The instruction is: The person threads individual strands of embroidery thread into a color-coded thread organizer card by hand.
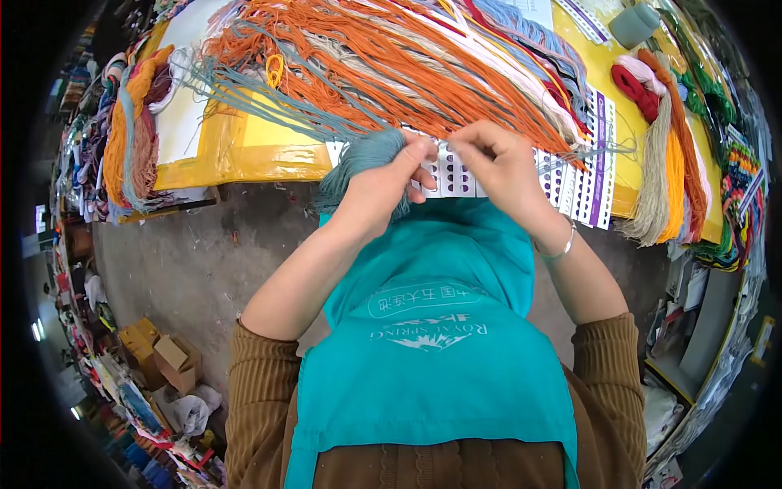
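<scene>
A thick bundle of grey-teal thread (364, 163) lies in my left hand (383, 181), whose fingers are wrapped round its upper end. Just to the right, my right hand (501, 163) is closed in a pinch over the white punched cards (456, 178); what it pinches is too small to make out. Loose teal strands (277, 106) run from the bundle to the upper left. Long orange threads (391, 65), mixed with beige and grey ones, spread across the table just beyond both hands.
The yellow table (244, 159) ends in front of the teal apron (432, 359). Coloured skeins hang at the left (134, 122) and right (672, 155) edges. A grey-green container (634, 25) stands at the upper right. Cardboard boxes (175, 359) lie on the floor.
</scene>
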### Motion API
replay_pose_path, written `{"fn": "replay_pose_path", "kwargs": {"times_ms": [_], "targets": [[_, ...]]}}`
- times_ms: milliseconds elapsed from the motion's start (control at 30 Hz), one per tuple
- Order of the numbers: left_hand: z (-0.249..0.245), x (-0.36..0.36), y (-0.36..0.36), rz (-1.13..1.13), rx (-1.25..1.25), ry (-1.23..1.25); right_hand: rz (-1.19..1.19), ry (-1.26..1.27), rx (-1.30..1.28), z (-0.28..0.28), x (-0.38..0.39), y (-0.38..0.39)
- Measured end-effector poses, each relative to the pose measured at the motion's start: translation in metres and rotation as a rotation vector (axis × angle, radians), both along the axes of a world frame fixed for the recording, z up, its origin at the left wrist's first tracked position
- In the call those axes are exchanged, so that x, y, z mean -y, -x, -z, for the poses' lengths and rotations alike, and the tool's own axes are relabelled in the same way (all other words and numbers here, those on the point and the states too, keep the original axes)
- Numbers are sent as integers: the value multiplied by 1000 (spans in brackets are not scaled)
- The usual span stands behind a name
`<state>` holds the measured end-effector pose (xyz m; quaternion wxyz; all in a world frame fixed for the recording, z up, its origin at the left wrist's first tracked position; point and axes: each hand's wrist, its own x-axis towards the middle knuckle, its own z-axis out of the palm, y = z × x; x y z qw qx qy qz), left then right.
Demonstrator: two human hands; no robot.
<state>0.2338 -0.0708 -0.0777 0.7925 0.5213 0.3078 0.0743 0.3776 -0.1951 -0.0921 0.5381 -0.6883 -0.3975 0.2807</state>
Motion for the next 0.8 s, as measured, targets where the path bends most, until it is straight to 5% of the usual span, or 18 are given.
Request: {"fn": "replay_pose_path", "kwargs": {"times_ms": [333, 533, 800], "targets": [[-6, -8, -17, 150, -295, 38, 35, 106, 108, 27, -3, -21], [15, 2, -24, 185, -237, -209, 32, 116, 96, 23, -2, -20], [10, -1, -25, 114, -203, -129, 26, 128, 154, 24, -4, -20]]}}
